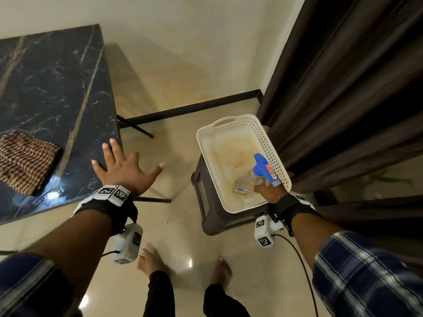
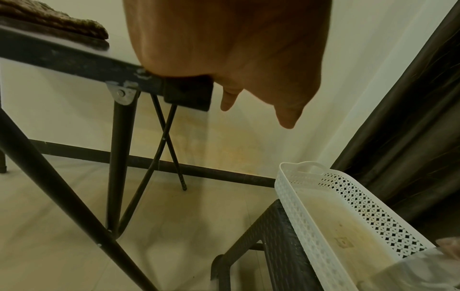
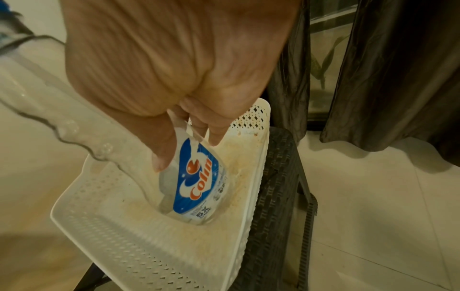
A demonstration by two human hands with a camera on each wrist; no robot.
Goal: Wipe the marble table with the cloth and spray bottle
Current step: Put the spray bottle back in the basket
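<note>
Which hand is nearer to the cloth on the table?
Left. The left hand is open over the table corner, beside the cloth but not touching it. The right hand is far off at the basket, holding the spray bottle.

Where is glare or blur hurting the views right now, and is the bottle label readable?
Head view: bright glare spots on the wet marble table near the cloth; edges bend from the wide lens; left hand slightly smeared. Left wrist view: dim, hand close and soft. Right wrist view: the right hand fills the top, yet the spray bottle label is sharp and readable; the white basket is blurred.
</note>
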